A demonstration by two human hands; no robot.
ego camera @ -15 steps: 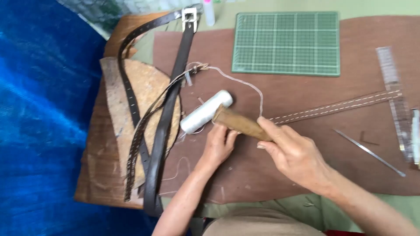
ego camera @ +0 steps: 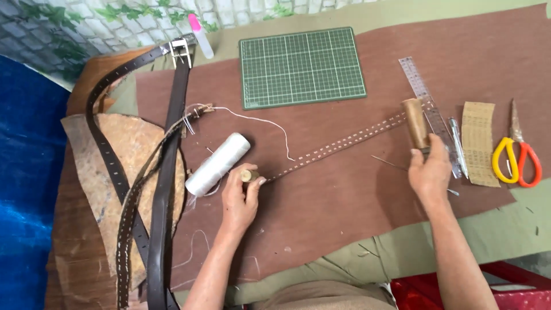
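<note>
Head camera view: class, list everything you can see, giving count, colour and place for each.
cutting mat: one, green, top centre
thread spool: one, white, left of centre
stitched strip: one, brown, centre
belts: two or more, dark brown, left
ruler: one, clear, right
scissors: one, yellow and orange handles, far right
wooden-handled tool: one, tan, in right hand
left hand: beside the spool, holding a small cork-like piece
right hand: grips the tool

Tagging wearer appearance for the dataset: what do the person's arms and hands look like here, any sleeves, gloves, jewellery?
Both arms are bare from the bottom edge of the frame up to the hands; no sleeves are in view. The left hand and right hand wear no gloves. No watch, bracelet or ring is visible on either wrist or on the fingers. No markings, tape or cables on either arm.
</note>
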